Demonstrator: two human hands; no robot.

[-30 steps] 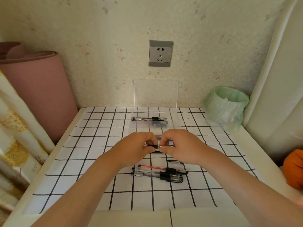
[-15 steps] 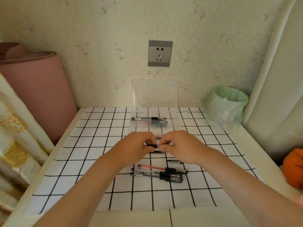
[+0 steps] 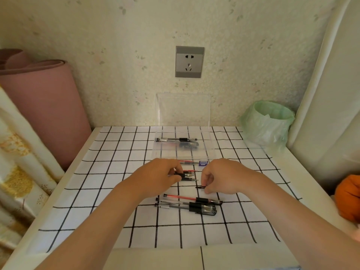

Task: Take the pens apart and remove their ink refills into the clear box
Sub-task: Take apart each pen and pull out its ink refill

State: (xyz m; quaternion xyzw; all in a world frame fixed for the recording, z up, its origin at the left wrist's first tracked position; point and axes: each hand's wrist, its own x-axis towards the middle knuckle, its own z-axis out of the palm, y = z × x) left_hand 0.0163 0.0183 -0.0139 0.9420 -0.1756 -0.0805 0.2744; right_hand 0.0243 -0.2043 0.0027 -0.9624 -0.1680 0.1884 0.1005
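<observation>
While three whole pens (image 3: 187, 204) lie side by side nearest the person, touching one another and not yet begun, the risk sits just beyond them. The right hand (image 3: 224, 176) pinches a small black piece (image 3: 200, 187) between thumb and fingertip, low over the cloth (image 3: 116, 191); whether it is a cap or a tip I cannot tell. So light a pinch could let it slip, and it would likely roll in among the whole pens or toward the edge. The left hand (image 3: 159, 176), apart from the right, curls its fingers round a pen (image 3: 188, 174) whose point faces right. If that end is now open, the refill could slide out should the barrel tilt, and a bare point may mark the cloth. Thin parts lie just beside this pen, one of them red; a careless sweep of the left hand would scatter them. Farther back sits the box (image 3: 211, 152), already holding pens or parts, with a red refill (image 3: 187, 162) along its front wall. A refill tossed rather than placed could fall short. Its lid (image 3: 183, 110) stands upright by the wall and might drop shut if bumped.
</observation>
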